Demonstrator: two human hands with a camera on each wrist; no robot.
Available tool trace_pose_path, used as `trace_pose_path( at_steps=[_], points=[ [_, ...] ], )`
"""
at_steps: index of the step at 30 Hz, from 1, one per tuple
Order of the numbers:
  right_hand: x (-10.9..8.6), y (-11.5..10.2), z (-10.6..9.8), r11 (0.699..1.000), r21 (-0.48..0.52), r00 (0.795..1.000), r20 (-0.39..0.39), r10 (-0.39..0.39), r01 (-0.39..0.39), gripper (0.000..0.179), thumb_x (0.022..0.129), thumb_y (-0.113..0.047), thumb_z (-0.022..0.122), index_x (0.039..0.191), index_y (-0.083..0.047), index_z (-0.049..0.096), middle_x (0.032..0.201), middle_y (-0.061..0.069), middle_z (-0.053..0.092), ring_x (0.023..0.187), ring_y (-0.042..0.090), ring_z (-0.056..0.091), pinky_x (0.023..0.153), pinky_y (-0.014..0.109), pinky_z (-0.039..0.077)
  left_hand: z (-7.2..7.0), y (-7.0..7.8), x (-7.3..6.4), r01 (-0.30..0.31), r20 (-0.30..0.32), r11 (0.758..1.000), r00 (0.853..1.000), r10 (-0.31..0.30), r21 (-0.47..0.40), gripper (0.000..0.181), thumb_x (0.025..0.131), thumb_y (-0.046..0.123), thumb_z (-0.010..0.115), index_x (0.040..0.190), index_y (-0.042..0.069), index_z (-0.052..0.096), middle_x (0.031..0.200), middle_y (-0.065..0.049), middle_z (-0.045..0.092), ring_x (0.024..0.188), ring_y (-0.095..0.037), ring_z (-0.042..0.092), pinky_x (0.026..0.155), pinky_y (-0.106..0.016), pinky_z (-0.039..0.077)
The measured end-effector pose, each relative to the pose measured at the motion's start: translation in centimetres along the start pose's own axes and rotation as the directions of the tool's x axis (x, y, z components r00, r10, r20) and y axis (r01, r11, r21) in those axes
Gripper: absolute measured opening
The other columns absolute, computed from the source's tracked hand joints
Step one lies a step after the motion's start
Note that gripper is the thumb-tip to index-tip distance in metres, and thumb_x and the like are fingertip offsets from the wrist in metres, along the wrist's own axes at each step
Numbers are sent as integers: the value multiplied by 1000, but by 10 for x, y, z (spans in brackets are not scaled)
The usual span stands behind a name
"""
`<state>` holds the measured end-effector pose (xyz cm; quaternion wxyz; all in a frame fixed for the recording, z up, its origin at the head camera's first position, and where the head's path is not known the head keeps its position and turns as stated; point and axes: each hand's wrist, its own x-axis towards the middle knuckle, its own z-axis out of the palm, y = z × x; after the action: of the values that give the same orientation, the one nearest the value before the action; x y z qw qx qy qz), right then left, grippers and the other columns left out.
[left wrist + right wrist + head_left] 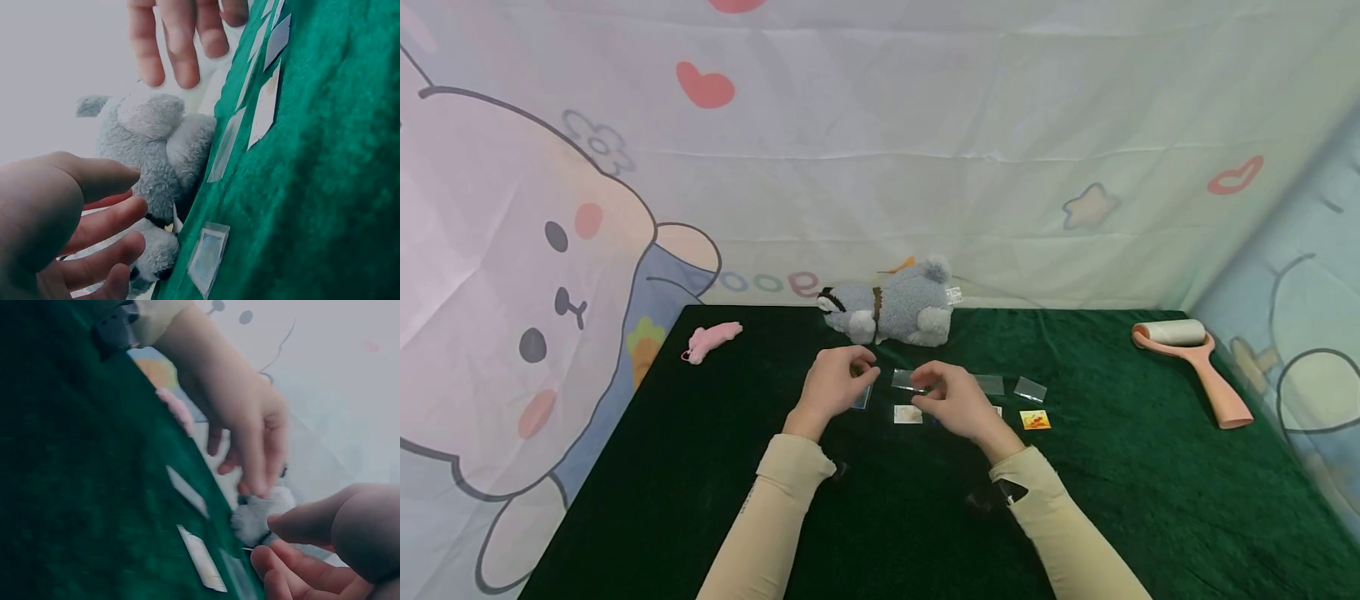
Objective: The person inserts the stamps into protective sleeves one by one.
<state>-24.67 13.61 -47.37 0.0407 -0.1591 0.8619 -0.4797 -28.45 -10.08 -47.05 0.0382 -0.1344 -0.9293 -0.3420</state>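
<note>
My left hand (833,385) hovers over the table with fingers loosely bent and nothing between them. Just beside it lies a small card in a clear sleeve (209,255), partly covered by the hand in the head view. My right hand (957,402) hangs above the row of clear sleeves, fingers relaxed and holding nothing visible. One clear sleeve (903,380) and a pale card (907,414) lie to its left. Right of it are two more sleeves, one long (990,385) and one tilted (1031,389), and a yellow-orange card (1036,419). Another card is mostly hidden under this hand.
A grey plush toy (917,308) lies on its side along the back edge, behind the hands. At the back left is a small pink plush (713,340). A lint roller with a peach handle (1219,387) lies far right. Dark green cloth (1112,500) covers the table.
</note>
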Motion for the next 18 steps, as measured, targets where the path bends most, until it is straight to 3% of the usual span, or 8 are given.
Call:
trace_pose_path(
  at_steps=[13, 18],
  points=[
    [1, 9, 30, 992, -95, 993, -94, 70, -79, 25, 89, -8, 82, 113, -7, 73, 113, 9, 75, 78, 14, 68, 71, 36, 58, 10, -1, 0, -24, 19, 999, 1000, 25, -45, 23, 99, 23, 76, 120, 13, 76, 109, 0, 78, 85, -15, 66, 72, -37, 56],
    [3, 11, 35, 985, -160, 991, -122, 52, -71, 25, 86, -7, 86, 107, -9, 74, 107, 7, 75, 76, 13, 67, 72, 37, 58, 14, -1, 1, -59, 26, 997, 998, 61, -53, 26, 99, 22, 76, 123, 12, 75, 111, -1, 78, 86, -16, 68, 71, -36, 57]
  ],
)
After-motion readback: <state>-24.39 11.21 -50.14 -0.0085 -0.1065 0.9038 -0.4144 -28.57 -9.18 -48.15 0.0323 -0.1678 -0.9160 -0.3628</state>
